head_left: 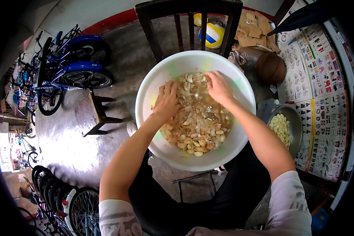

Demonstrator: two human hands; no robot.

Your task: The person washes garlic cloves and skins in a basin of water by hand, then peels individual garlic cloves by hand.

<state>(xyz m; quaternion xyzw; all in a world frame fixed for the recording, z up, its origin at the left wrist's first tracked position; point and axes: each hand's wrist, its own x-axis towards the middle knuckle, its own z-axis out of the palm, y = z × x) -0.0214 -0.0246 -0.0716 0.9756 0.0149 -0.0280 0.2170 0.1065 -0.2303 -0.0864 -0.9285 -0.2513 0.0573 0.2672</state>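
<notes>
A big white plastic basin (152, 147) holds cloudy water, with pale garlic skins (202, 114) floating across it. Unpeeled garlic cloves (196, 144) gather on the near side. My left hand (168, 100) rests at the left of the water among the skins, fingers spread and fingertips pointing away from me. At the far right of the water is my right hand (219, 87), its fingers bent together beside the floating skins; whatever they grip is hidden. Peeled garlic cloves (281, 129) fill part of a metal bowl (297, 128) to the right of the basin.
A dark wooden chair (188, 7) stands behind the basin. A wooden stool (91, 114) and several bicycles (80, 72) are at the left. Right of the chair lie a volleyball (212, 35), cardboard (255, 29) and a basketball (270, 68). A printed poster board (318, 102) lines the right.
</notes>
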